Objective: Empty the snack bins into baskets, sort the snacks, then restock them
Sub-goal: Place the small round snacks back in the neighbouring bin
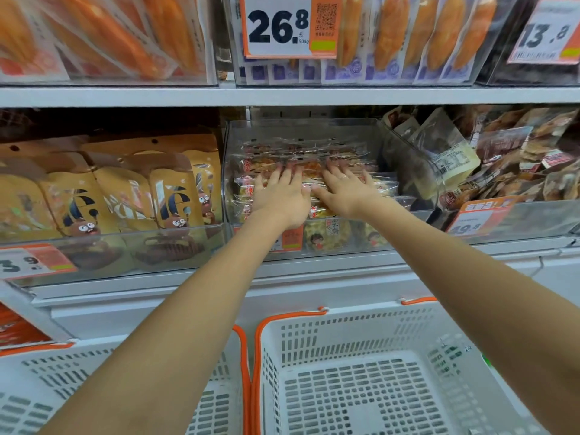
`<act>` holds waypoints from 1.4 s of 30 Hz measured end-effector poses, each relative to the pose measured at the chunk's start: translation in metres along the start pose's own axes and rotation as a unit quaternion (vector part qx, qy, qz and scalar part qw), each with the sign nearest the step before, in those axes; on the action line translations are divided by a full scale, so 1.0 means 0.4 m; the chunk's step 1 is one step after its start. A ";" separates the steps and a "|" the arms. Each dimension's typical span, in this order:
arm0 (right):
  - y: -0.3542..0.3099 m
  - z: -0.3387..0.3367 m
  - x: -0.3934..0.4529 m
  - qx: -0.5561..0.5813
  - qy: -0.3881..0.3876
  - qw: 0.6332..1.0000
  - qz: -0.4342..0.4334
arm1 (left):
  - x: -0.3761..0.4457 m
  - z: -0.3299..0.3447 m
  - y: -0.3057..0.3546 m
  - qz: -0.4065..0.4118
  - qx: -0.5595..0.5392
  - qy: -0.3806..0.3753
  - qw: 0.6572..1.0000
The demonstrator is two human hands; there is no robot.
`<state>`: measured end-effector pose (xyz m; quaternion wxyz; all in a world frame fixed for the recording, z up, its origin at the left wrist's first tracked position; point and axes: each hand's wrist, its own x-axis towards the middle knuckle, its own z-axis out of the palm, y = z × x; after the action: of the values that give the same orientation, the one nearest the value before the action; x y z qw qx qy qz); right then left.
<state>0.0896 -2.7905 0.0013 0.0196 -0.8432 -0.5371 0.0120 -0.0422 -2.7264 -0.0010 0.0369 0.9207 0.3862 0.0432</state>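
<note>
Snack packets (pixel 309 171) lie piled in the clear middle bin (pixel 405 158) on the shelf, and I have left hand (pixel 282 196) and right hand (pixel 345 191) flat, fingers spread, on the pile, presumably to scoop them toward the white basket (pixel 361 387) below.

two hands (pixel 282 196) in one clear bin (pixel 314 127), two white baskets (pixel 361 340) below, four price tags (pixel 276 26) showing

Both arms stretch forward. The left hand (pixel 282 196) and right hand (pixel 345 191) lie side by side, palms down, fingers straight.
</note>
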 end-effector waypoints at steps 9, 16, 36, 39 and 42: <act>0.036 0.000 -0.002 0.045 0.009 0.999 0.012 | 0.011 0.001 -0.006 0.010 -0.016 -0.039 0.999; 0.126 -0.013 -0.001 0.044 -0.045 0.996 0.070 | 0.007 -0.007 0.009 0.166 -0.024 0.008 0.986; 0.205 -0.052 0.133 0.337 0.028 0.933 0.123 | 0.017 0.006 0.002 0.163 -0.055 0.007 0.985; 0.181 -0.034 0.164 0.328 -0.008 0.940 0.093 | 0.018 0.011 0.001 0.158 -0.061 0.007 0.986; 0.178 -0.027 0.162 0.312 -0.013 0.947 0.068 | 0.021 0.011 0.000 0.154 -0.067 0.009 0.986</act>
<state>0.1821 -2.7620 0.0087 0.2741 -0.8292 -0.4479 0.1914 -0.0360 -2.7207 -0.0048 0.0877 0.9642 0.2363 0.0821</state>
